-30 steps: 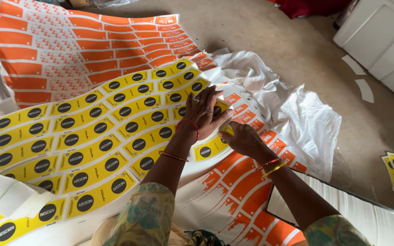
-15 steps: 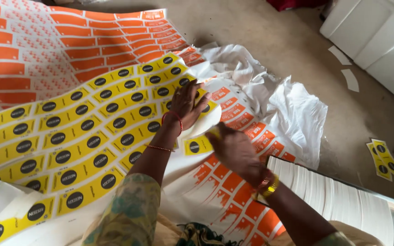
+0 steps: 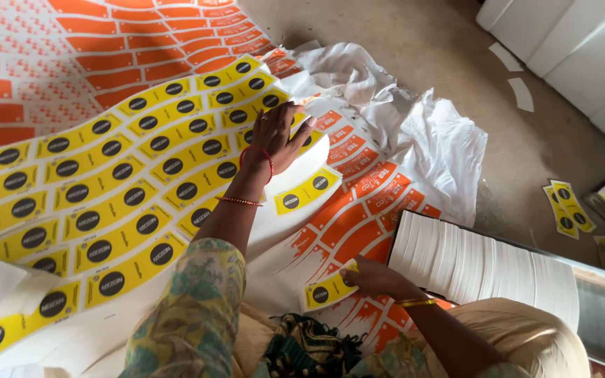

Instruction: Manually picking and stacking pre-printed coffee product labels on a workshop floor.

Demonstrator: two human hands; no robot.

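A loose yellow label (image 3: 327, 290) is gripped by the fingers of the right hand (image 3: 376, 276), low and close to the body, just beside the white stack of cut pieces (image 3: 481, 262), so that it lies within easy reach of that pile. Farther out, the yellow label sheet (image 3: 117, 185) is pressed flat by the left hand (image 3: 278, 136), fingers spread and released, apparently to steady it. Beneath it, orange printed sheets (image 3: 365, 210) are spread. No containers are seen; a few yellow labels (image 3: 567, 206) lie on the floor (image 3: 414, 42).
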